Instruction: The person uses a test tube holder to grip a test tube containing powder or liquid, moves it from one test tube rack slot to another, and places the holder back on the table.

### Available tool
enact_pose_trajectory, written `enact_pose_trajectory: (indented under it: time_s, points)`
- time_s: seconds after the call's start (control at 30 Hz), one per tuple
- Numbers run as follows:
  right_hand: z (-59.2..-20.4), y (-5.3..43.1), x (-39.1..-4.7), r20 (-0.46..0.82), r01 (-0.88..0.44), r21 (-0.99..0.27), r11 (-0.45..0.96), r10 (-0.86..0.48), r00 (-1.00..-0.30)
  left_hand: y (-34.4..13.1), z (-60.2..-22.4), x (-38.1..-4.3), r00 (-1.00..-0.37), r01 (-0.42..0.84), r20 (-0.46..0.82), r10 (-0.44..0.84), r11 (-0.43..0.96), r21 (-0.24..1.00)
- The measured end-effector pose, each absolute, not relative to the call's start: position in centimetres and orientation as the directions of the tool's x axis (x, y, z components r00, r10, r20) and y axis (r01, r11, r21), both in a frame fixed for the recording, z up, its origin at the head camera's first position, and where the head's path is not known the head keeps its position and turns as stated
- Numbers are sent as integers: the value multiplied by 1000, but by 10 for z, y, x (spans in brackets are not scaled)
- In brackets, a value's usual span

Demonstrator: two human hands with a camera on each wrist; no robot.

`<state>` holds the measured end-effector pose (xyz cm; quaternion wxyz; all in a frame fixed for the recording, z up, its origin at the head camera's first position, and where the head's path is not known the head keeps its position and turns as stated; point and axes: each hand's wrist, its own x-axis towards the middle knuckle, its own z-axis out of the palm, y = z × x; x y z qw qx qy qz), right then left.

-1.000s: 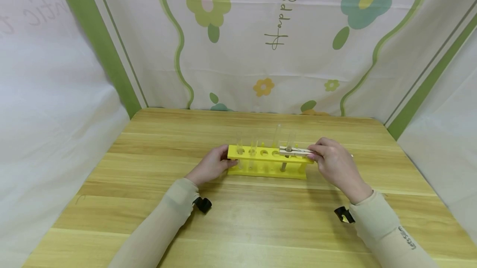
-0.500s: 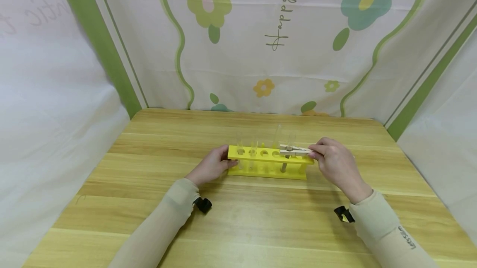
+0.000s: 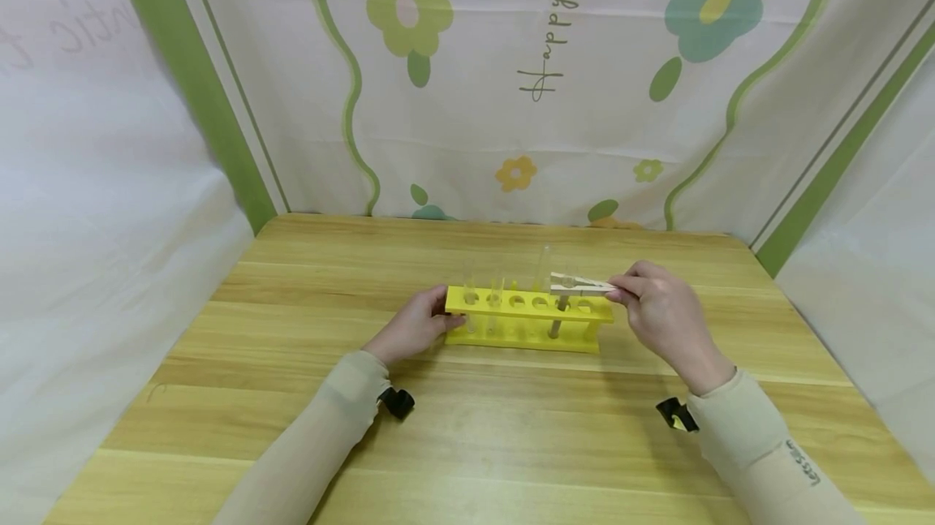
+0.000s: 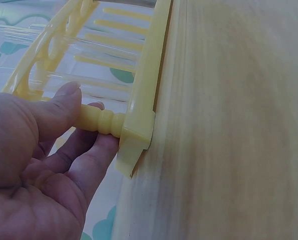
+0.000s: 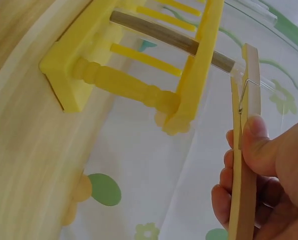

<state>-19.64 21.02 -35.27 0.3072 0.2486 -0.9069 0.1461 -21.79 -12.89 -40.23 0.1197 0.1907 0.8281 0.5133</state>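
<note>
A yellow test tube rack [image 3: 529,306] stands upright on the table. My left hand [image 3: 412,326] grips its left end post [image 4: 91,118] between thumb and fingers. In my right hand [image 3: 661,314] is a wooden test tube clamp [image 3: 584,288], pinched between thumb and fingers, its far end around the upper part of a test tube [image 5: 156,30] with dark grey-brown liquid. That tube still passes through a hole near the rack's right end. The clamp sits slightly above the top board. In the right wrist view its arms lie on either side of the glass.
Two clear test tubes [image 3: 496,291] stand in the rack's left holes. Another clear tube [image 3: 544,265] rises behind the rack at a peg. The wooden table [image 3: 467,428] extends to a printed curtain [image 3: 467,103] at the back and sides.
My right hand and the clamp have risen slightly from the rack's top board. The clamp's arms now look more spread. My left hand stays on the rack.
</note>
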Motion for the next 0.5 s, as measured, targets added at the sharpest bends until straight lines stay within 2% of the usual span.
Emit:
enact_pose_trajectory:
  time_s: [0.5]
  points:
    - [-322,208,-196,680,-549,-92,831,-351,-644,-129,-402,-218,-898,191,-4,441,399,897]
